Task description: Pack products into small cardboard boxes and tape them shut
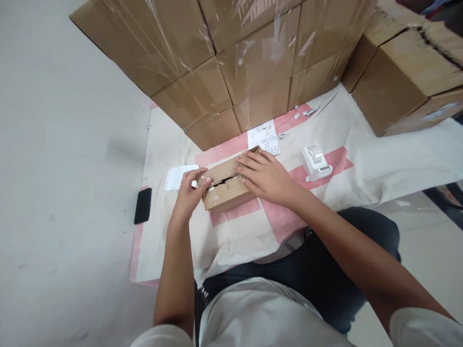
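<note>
On the cloth in front of me lies a small brown cardboard box [231, 195], its top flaps nearly meeting with a dark, ragged gap along the seam. My left hand [190, 192] grips the box's left end, thumb on top and fingers around the far corner. Flat across the right part of the top rests my right hand [269, 176], its fingers stretched out over the flaps. A piece of clear tape seems to shine near the left end. The box's inside is hidden.
Behind the box rises a stack of large taped cartons [253, 62]. More cartons [394, 86] stand at the right. A white tape dispenser [314, 162], a printed sheet [269, 137], a white paper [176, 178] and a black phone [142, 206] lie on the pink-and-white cloth [231, 241].
</note>
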Demonstrator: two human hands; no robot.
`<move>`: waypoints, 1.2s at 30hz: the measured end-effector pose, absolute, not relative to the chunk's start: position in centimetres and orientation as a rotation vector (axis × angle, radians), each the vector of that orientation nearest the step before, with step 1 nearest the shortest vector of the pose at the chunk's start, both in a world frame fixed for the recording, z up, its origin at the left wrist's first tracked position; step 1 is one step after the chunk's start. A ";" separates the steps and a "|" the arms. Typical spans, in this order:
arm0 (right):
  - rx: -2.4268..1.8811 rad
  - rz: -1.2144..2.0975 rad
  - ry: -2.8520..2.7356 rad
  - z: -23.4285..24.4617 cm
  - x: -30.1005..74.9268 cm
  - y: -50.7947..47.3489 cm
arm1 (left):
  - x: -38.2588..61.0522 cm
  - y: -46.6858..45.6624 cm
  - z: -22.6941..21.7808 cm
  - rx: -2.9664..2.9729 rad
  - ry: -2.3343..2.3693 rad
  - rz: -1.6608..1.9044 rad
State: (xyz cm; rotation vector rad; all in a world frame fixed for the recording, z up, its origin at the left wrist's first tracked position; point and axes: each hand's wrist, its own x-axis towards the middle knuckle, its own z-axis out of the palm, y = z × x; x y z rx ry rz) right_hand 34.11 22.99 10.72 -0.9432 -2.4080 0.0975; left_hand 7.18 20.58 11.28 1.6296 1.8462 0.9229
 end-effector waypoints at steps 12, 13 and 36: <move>-1.150 0.500 -1.833 10.5 34.1 23.1 | 5.3 19.0 12.5 1.471 1.436 0.534; -1.220 0.582 -1.688 9.9 34.9 24.3 | 5.1 18.8 12.3 1.440 1.454 0.568; -0.986 0.887 -1.369 8.9 37.5 25.7 | 15.8 20.7 19.6 2.503 1.631 0.866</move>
